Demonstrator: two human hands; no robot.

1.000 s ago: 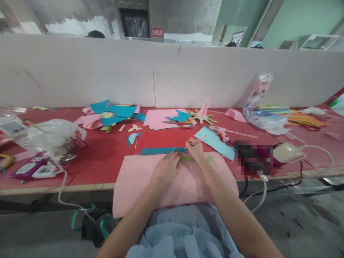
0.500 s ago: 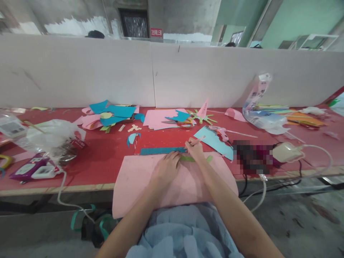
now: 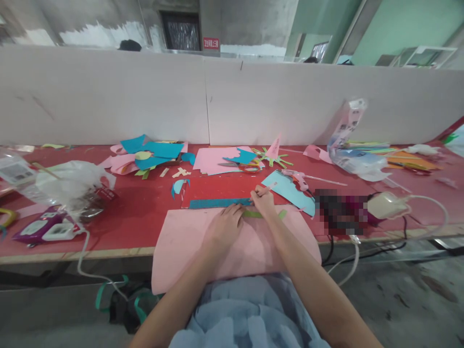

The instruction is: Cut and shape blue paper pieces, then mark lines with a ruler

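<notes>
A large pink paper sheet lies over the front edge of the red table and hangs toward my lap. My left hand rests flat on it, fingertips pressing a green paper strip beside a teal ruler. My right hand grips a pink pencil, its tip by the ruler's right end and the green strip. A light blue paper piece lies just right of this hand.
Blue and pink paper scraps, scissors and a pink glue gun lie farther back. Plastic bags and a purple device sit at left, a white adapter with cables at right. A pale partition backs the table.
</notes>
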